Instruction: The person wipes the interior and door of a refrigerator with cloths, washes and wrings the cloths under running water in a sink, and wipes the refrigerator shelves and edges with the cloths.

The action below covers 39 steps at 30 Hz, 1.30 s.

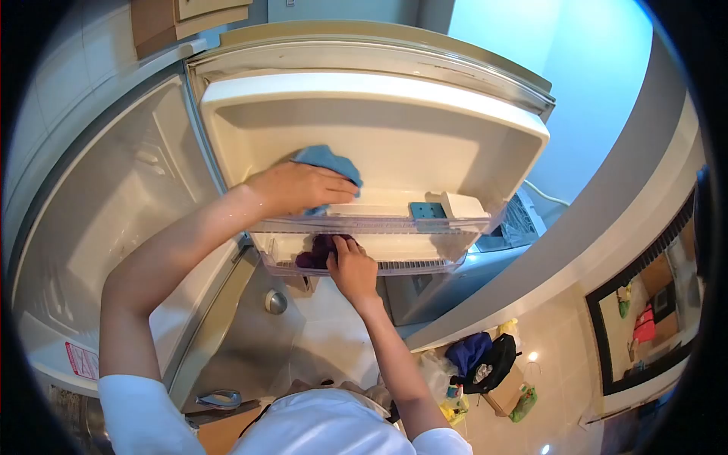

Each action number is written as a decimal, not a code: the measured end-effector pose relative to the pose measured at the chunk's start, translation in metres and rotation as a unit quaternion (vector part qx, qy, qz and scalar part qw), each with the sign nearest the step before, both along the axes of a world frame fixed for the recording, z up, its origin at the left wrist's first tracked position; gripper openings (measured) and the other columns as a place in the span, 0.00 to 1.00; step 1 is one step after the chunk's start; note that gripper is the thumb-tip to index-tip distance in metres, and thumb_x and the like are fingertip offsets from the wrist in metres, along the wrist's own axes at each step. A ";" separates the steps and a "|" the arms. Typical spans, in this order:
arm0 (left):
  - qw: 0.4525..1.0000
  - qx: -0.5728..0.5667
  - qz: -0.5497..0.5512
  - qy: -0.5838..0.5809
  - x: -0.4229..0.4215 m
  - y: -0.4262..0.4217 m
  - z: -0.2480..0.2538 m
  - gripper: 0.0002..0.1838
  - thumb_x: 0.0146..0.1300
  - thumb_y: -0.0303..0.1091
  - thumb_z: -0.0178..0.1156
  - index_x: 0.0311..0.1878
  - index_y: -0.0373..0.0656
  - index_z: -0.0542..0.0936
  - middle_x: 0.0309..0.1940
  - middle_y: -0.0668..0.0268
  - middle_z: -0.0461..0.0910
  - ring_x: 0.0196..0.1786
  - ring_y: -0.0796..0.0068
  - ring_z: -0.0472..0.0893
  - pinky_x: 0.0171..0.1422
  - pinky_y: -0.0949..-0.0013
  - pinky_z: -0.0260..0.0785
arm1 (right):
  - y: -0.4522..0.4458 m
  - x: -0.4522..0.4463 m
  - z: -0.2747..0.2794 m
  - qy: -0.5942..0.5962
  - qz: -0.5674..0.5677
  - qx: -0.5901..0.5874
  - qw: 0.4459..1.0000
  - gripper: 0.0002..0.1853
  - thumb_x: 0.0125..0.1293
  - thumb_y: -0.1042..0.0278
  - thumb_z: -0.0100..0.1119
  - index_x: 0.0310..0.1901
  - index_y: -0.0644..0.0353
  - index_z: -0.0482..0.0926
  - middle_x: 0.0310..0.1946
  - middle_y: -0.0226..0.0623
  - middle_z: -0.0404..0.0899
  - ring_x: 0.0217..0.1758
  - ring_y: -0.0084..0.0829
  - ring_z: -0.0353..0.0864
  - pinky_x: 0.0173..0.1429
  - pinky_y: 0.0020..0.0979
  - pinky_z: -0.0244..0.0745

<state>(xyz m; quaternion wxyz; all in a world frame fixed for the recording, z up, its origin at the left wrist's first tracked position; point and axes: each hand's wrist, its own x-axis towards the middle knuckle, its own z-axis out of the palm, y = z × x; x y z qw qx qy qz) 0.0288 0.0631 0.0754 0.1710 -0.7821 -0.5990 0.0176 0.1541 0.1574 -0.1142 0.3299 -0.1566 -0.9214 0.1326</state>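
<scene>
With my left hand [292, 189] I press a blue cloth [331, 159] against the inner panel of the opened fridge door [394, 144]; the fingers lie together over it. Lower down, my right hand [353, 271] grips a bunched dark purple cloth [317, 253] at the left part of the clear door shelf [425, 263]. The fingertips rest on top of this cloth, and part of the thumb is hidden. On the upper door ledge, to the right of my left hand, are a blue piece with small holes [427, 211] and a white plastic piece [464, 206].
The fridge's white interior [114, 243] opens on the left. A curved pale wall edge [599, 258] runs down the right side. On the tiled floor lie bags [489, 360] and a cardboard box [504, 393]. A dark-framed mirror [644, 318] is at far right.
</scene>
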 end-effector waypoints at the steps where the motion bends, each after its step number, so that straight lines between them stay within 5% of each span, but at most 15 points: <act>1: 1.000 0.000 0.003 0.001 0.000 -0.007 0.001 0.23 0.53 0.24 0.54 0.54 0.50 0.75 0.58 0.72 0.73 0.60 0.72 0.72 0.58 0.69 0.70 | 0.000 0.001 -0.003 0.001 0.003 0.000 1.000 0.17 0.56 0.62 0.57 0.47 0.56 0.75 0.35 0.37 0.78 0.37 0.39 0.80 0.36 0.38 0.78; 5: 0.990 -0.066 0.126 -0.014 0.001 -0.028 0.019 0.23 0.47 0.23 0.54 0.49 0.50 0.79 0.54 0.72 0.77 0.55 0.68 0.76 0.53 0.65 0.71 | 0.013 -0.001 -0.006 0.004 0.014 0.002 1.000 0.17 0.56 0.61 0.56 0.48 0.56 0.75 0.36 0.37 0.77 0.39 0.39 0.80 0.36 0.40 0.77; 7: 0.937 -0.147 0.308 0.069 0.016 -0.043 0.036 0.23 0.46 0.21 0.53 0.49 0.48 0.79 0.54 0.69 0.76 0.54 0.68 0.77 0.49 0.65 0.73 | 0.010 -0.002 -0.008 0.006 0.016 -0.002 1.000 0.17 0.57 0.61 0.56 0.48 0.56 0.74 0.36 0.37 0.77 0.39 0.39 0.80 0.35 0.40 0.77; 10: 0.913 -0.092 0.361 0.165 0.034 -0.042 0.043 0.22 0.47 0.23 0.55 0.50 0.44 0.78 0.55 0.64 0.76 0.53 0.66 0.78 0.46 0.65 0.74 | 0.009 -0.002 -0.005 -0.010 0.010 -0.003 1.000 0.17 0.56 0.61 0.57 0.47 0.55 0.74 0.36 0.36 0.76 0.39 0.39 0.79 0.35 0.40 0.78; 11: 0.914 -0.095 0.357 0.165 0.033 -0.039 0.046 0.22 0.47 0.23 0.55 0.50 0.44 0.78 0.55 0.64 0.76 0.53 0.66 0.78 0.46 0.65 0.74 | 0.006 -0.002 -0.004 0.002 0.007 0.000 1.000 0.17 0.56 0.62 0.57 0.47 0.55 0.74 0.35 0.36 0.75 0.38 0.39 0.79 0.34 0.39 0.78; 13: 0.937 0.252 0.041 0.239 0.026 -0.033 0.052 0.22 0.49 0.25 0.57 0.51 0.42 0.77 0.56 0.62 0.74 0.55 0.64 0.76 0.48 0.66 0.74 | 0.001 -0.002 -0.003 0.012 0.001 -0.002 1.000 0.17 0.55 0.62 0.57 0.47 0.55 0.73 0.34 0.36 0.75 0.38 0.39 0.79 0.34 0.39 0.78; 16: 0.925 0.276 -0.030 0.258 0.023 0.016 0.047 0.22 0.50 0.27 0.57 0.52 0.40 0.76 0.59 0.64 0.72 0.56 0.64 0.75 0.49 0.67 0.73 | -0.005 -0.003 0.001 0.008 0.009 -0.016 1.000 0.17 0.54 0.63 0.58 0.46 0.56 0.73 0.36 0.37 0.75 0.38 0.39 0.79 0.34 0.38 0.78; 20: 0.920 0.247 -0.160 0.258 0.040 0.097 0.026 0.16 0.56 0.32 0.52 0.49 0.47 0.77 0.59 0.68 0.72 0.64 0.68 0.68 0.67 0.61 0.60 | -0.008 -0.004 0.005 0.025 0.010 -0.012 1.000 0.18 0.52 0.64 0.59 0.45 0.57 0.73 0.39 0.39 0.75 0.38 0.40 0.80 0.36 0.38 0.79; 23: 0.950 0.181 -0.168 0.189 0.048 0.126 0.021 0.15 0.56 0.33 0.51 0.47 0.49 0.78 0.59 0.72 0.71 0.65 0.70 0.66 0.71 0.59 0.55 | -0.008 -0.005 0.006 0.013 0.009 -0.011 1.000 0.18 0.52 0.65 0.59 0.45 0.58 0.73 0.38 0.39 0.76 0.38 0.39 0.80 0.36 0.38 0.79; 27: 0.966 0.065 -0.117 0.223 0.033 0.094 0.010 0.17 0.56 0.33 0.52 0.50 0.51 0.77 0.60 0.74 0.71 0.65 0.74 0.66 0.71 0.59 0.55 | -0.007 0.000 0.003 0.035 -0.005 0.013 0.999 0.14 0.52 0.66 0.59 0.41 0.58 0.73 0.32 0.38 0.74 0.35 0.37 0.79 0.36 0.36 0.78; 31: 0.998 -0.058 -0.034 -0.020 0.042 0.081 0.002 0.20 0.52 0.26 0.56 0.51 0.47 0.78 0.60 0.69 0.71 0.66 0.70 0.66 0.70 0.56 0.55 | -0.010 -0.001 0.000 0.040 -0.027 0.028 0.998 0.13 0.52 0.65 0.59 0.39 0.57 0.73 0.31 0.36 0.73 0.34 0.37 0.78 0.35 0.35 0.77; 38: 0.969 -0.201 0.098 -0.110 0.029 0.050 0.021 0.23 0.47 0.22 0.56 0.51 0.45 0.78 0.59 0.66 0.72 0.64 0.66 0.67 0.67 0.56 0.59 | 0.008 0.000 -0.006 0.052 0.014 0.027 0.998 0.17 0.53 0.63 0.58 0.46 0.56 0.74 0.32 0.36 0.73 0.36 0.36 0.78 0.35 0.36 0.76; 39: 0.973 -0.185 0.116 -0.070 0.022 0.034 0.021 0.21 0.45 0.24 0.59 0.47 0.44 0.80 0.53 0.64 0.76 0.57 0.64 0.73 0.59 0.58 0.65 | 0.010 0.000 -0.005 0.046 0.015 0.030 0.998 0.18 0.53 0.63 0.58 0.47 0.56 0.74 0.32 0.36 0.73 0.36 0.36 0.78 0.35 0.37 0.76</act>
